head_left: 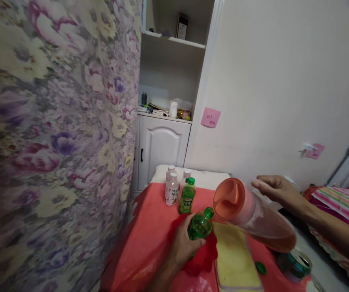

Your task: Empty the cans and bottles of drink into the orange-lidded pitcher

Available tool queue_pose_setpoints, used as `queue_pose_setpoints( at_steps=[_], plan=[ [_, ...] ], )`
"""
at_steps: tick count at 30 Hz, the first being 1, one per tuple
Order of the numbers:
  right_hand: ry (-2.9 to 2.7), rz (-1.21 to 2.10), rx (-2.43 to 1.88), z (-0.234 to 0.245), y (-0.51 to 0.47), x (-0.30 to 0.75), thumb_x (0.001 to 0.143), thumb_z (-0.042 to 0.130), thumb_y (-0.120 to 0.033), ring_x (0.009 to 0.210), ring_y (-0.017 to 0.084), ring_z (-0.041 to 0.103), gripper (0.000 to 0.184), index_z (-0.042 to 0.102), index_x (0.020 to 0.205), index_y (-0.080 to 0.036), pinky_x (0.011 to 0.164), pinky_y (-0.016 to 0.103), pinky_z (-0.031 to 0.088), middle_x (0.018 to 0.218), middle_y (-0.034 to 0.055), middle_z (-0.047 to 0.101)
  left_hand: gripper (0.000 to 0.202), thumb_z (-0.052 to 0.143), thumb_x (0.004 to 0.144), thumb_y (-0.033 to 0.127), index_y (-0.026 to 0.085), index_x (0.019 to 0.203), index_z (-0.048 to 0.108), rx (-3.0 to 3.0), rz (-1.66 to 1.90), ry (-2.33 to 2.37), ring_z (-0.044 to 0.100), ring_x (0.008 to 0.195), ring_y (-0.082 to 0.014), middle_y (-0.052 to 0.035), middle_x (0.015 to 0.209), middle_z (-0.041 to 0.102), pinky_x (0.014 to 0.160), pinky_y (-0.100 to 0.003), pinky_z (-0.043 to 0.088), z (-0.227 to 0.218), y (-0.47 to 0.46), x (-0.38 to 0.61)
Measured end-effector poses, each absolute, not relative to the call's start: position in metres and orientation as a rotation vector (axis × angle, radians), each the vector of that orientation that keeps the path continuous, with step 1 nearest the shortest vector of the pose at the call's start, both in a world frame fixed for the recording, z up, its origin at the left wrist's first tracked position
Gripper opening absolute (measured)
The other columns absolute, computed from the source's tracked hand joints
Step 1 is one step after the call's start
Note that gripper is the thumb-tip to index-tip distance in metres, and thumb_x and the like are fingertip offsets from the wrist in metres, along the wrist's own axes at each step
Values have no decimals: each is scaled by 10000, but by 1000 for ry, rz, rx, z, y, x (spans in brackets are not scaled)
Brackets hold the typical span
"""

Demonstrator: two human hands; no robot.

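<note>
Green see-through plastic bottle (201,226) is held over a red scalloped dish (212,249), the left hand's (183,244) grip wrapped round it. Clear orange-lidded pitcher (264,225) is tilted alongside, apparently clasped by the right hand (279,191); handle contact partly hidden. Work judged partway: brownish liquid left in pitcher, no stream made out; round green cap (261,267) left loose on the red-covered surface (144,227).
</note>
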State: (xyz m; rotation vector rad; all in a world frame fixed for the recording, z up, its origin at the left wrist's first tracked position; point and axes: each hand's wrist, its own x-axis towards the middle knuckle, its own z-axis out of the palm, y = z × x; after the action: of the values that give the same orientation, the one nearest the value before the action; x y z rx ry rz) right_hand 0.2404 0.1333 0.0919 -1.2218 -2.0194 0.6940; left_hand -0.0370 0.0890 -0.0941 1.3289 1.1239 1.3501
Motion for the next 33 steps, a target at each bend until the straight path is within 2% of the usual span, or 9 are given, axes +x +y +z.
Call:
queue_pose_setpoints(
  at_steps=[11, 25, 33],
  plan=[
    [-2043, 688, -1233, 92, 134, 240, 883, 553, -670, 546, 107, 263, 548, 367, 612, -232, 516, 266, 225, 601, -68, 270, 663, 684, 544, 40, 156, 1196, 659, 1333, 1344, 1107, 680, 1054, -293, -86, 1128, 756, 907, -345, 521, -97, 89, -36],
    [-2044, 667, -1225, 95, 134, 242, 847, 563, -705, 544, 104, 217, 580, 331, 603, -234, 513, 271, 201, 602, -68, 235, 672, 675, 544, 18, 169, 1199, 657, 1336, 1333, 1140, 676, 1030, -267, -65, 1127, 749, 892, -324, 515, -99, 90, -38],
    [-2012, 699, -1219, 97, 133, 244, 852, 592, -678, 534, 101, 244, 559, 376, 603, -227, 509, 262, 226, 582, -71, 273, 658, 673, 558, 19, 165, 1200, 652, 1368, 1323, 1156, 679, 1047, -275, -72, 1120, 753, 910, -332, 511, -101, 91, -40]
  ],
)
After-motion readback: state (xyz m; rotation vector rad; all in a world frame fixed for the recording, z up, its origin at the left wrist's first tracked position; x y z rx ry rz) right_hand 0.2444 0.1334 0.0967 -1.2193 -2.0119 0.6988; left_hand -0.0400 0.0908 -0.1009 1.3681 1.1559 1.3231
